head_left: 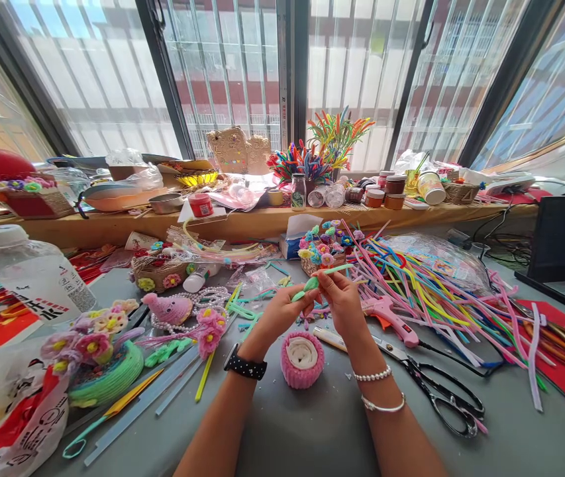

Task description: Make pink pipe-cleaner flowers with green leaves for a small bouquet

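Both hands meet on one green pipe cleaner (322, 273), held just above the pink wrapped cup (302, 361) on the grey table (312, 430). The left hand (282, 313) pinches its thick coiled end and the right hand (342, 303) pinches the stem. Short, tight turns close to the fingertips probably wind it most evenly.

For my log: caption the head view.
Left hand and right hand hold a green pipe cleaner near a pink basket.
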Demonstrator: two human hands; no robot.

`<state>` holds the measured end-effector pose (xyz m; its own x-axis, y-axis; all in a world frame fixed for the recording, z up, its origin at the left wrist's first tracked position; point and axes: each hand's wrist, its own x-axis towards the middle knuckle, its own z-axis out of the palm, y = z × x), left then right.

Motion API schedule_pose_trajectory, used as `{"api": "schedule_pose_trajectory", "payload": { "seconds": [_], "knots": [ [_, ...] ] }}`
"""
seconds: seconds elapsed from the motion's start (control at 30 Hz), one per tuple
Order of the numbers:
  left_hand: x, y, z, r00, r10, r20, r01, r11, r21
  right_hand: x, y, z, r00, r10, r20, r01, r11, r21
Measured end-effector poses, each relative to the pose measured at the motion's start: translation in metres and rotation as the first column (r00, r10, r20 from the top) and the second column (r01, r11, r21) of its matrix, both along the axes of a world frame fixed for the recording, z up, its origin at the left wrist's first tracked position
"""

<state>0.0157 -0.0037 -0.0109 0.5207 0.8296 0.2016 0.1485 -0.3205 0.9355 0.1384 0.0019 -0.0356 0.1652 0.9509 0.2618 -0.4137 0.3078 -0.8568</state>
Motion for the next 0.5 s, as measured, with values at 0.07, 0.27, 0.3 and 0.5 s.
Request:
{"api": "schedule_pose_trajectory", "payload": {
  "seconds": [0.07,0.27,0.3,0.5],
  "knots": [
    [-0.003,0.002,-0.002,1.000,-0.025,0.004,0.025,1.000,-0.010,0.000,-0.001,0.001,0.999,0.050,-0.018,-0.050,0.999,-0.005],
    [-0.010,0.002,0.000,0.989,-0.117,-0.092,0.122,0.991,0.048,0.003,-0.003,0.002,0.983,0.169,0.068,-0.173,0.983,0.057],
    [-0.011,0.002,0.001,0.984,-0.138,-0.112,0.145,0.988,0.056,0.004,-0.003,0.002,0.977,0.178,0.114,-0.186,0.980,0.065],
    [-0.013,0.005,0.001,0.977,-0.118,-0.176,0.133,0.988,0.072,0.010,-0.004,0.004,0.948,0.101,0.302,-0.137,0.985,0.101]
  ]
}}
